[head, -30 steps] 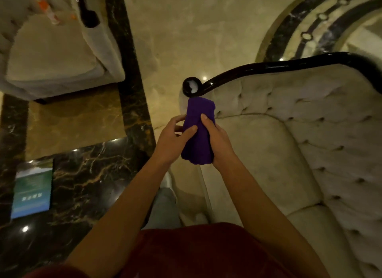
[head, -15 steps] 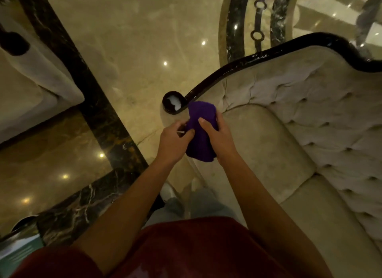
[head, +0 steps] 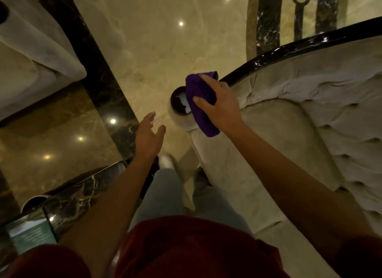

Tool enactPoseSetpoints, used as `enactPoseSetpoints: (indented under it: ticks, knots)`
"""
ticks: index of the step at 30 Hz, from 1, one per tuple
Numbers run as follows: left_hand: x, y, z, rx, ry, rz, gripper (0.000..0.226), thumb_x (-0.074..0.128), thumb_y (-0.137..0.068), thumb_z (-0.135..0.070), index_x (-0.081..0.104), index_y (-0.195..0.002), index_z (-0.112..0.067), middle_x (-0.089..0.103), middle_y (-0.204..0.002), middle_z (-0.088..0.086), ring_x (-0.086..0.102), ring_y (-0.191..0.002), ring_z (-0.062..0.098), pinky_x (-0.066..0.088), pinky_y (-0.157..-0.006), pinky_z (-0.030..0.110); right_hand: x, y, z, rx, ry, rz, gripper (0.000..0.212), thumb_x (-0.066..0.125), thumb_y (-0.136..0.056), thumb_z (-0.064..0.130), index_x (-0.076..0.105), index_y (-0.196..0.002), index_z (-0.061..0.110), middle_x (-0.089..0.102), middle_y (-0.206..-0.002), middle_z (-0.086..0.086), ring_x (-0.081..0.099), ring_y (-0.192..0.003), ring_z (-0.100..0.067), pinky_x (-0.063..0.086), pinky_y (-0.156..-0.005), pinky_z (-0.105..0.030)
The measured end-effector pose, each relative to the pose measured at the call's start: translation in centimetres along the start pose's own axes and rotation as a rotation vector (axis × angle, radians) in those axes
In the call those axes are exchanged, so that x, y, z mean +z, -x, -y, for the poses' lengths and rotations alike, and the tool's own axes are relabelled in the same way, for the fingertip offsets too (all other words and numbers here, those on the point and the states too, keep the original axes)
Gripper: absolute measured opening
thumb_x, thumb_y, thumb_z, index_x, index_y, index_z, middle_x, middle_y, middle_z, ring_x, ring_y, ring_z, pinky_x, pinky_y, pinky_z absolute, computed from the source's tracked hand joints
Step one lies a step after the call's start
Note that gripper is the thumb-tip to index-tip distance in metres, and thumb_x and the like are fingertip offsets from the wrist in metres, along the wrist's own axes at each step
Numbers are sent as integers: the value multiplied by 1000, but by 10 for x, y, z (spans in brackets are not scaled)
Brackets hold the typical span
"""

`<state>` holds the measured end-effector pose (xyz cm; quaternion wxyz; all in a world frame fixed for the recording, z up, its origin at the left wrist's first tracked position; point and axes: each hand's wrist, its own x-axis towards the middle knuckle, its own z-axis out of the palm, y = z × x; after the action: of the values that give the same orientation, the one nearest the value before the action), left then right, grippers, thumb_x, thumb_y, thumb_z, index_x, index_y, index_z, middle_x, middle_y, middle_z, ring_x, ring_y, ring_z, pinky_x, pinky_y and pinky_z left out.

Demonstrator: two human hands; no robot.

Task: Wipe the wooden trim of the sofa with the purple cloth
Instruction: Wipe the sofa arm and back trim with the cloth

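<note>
Standing over pale grey trousers (head: 165,195) and a dark red top (head: 186,246), the person holds the left hand (head: 147,136) open and empty above the glossy beige marble floor (head: 155,39), fingers spread. Just beyond it, the right hand (head: 222,107) is clamped around the folded purple cloth (head: 199,99), pressing it on the dark glossy wooden trim (head: 289,48) where that curls into a round scroll end (head: 178,101) at the arm of the cream tufted sofa (head: 310,112).
</note>
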<state>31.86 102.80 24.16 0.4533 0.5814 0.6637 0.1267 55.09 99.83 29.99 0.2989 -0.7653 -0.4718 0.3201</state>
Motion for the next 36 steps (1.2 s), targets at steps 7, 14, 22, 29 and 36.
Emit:
enactPoseSetpoints:
  ticks: [7, 14, 22, 29, 36]
  knots:
    - [50, -66, 49, -10, -21, 196, 73, 68, -97, -16, 29, -159, -18, 37, -162, 5, 41, -143, 29, 38, -117, 50, 69, -48, -10, -119, 168, -94, 54, 69, -97, 34, 54, -147, 22, 45, -152, -19, 58, -128, -33, 59, -94, -41]
    - [56, -125, 67, 171, -88, 330, 77, 66, -86, -49, 36, -152, -22, 48, -150, 4, 53, -131, 22, 49, -99, 34, 147, -47, -32, -115, 317, -164, 43, 74, -92, 22, 69, -135, 20, 58, -140, -27, 60, -114, -43, 56, -87, -52]
    - [58, -126, 61, 241, -202, 398, 56, 62, -98, -33, 43, -145, -10, 53, -142, 12, 63, -112, 21, 54, -89, 36, 136, -69, -46, -350, 713, -11, 37, 67, -90, 34, 74, -126, 28, 71, -126, -20, 70, -92, -40, 54, -77, -45]
    - [47, -124, 34, 349, -159, 263, 44, 47, -103, -16, 47, -146, -6, 55, -138, 18, 61, -109, 20, 55, -89, 36, 78, -103, -57, -591, 974, 115, 37, 52, -97, 30, 61, -131, 23, 69, -118, -21, 68, -92, -37, 53, -83, -44]
    - [50, -121, 21, 388, -141, 115, 33, 46, -98, 2, 59, -128, 7, 54, -132, 26, 57, -120, 38, 51, -99, 48, 3, -128, -79, -404, 1053, 84, 37, 46, -100, 42, 56, -119, 13, 60, -114, -27, 59, -105, -44, 45, -94, -54]
